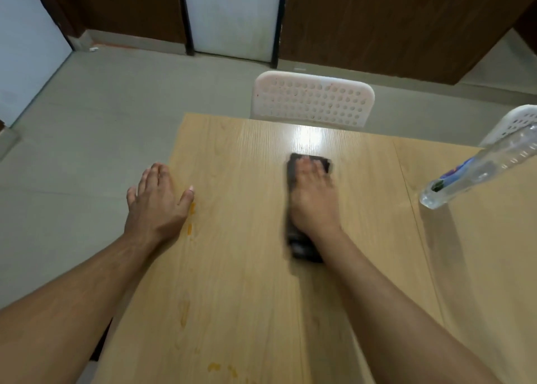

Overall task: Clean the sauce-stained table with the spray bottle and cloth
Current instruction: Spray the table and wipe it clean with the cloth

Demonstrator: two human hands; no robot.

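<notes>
Right hand [312, 200]: laid flat with straight fingers, pressing on dark cloth [302, 245] near centre of wooden table [247, 282]; cloth blurred. Left hand [157, 200]: released, fingers straight, resting flat on left table edge. Orange sauce stains [190, 227]: just right of left hand, with more [213, 367] along near left portion of tabletop. Clear spray bottle [476, 170]: standing on table at far right, well apart from cloth. White perforated chair [312, 99]: against far table edge.
</notes>
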